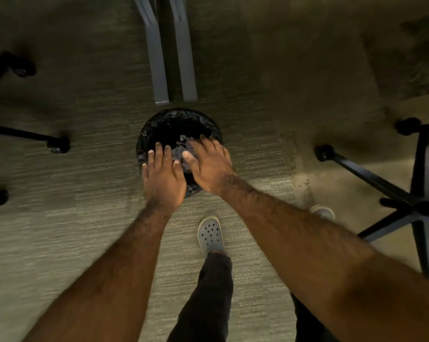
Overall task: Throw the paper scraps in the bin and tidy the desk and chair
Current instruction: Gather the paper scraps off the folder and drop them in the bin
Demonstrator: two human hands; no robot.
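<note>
Now both hands hover over the bin (159, 124), palms down: left hand (163, 176) and right hand (208, 166) with fingers spread, holding nothing. Pale paper scraps (181, 146) show inside the black liner, between the fingertips.

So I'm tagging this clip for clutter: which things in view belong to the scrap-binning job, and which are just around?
Part of the job:
- bin, round, black liner
- pale scraps showing inside it
- left hand and right hand, both spread flat over its opening

Just around:
- chair base with castors, at right
- castors at left
- grey desk legs
- grey clog
</note>
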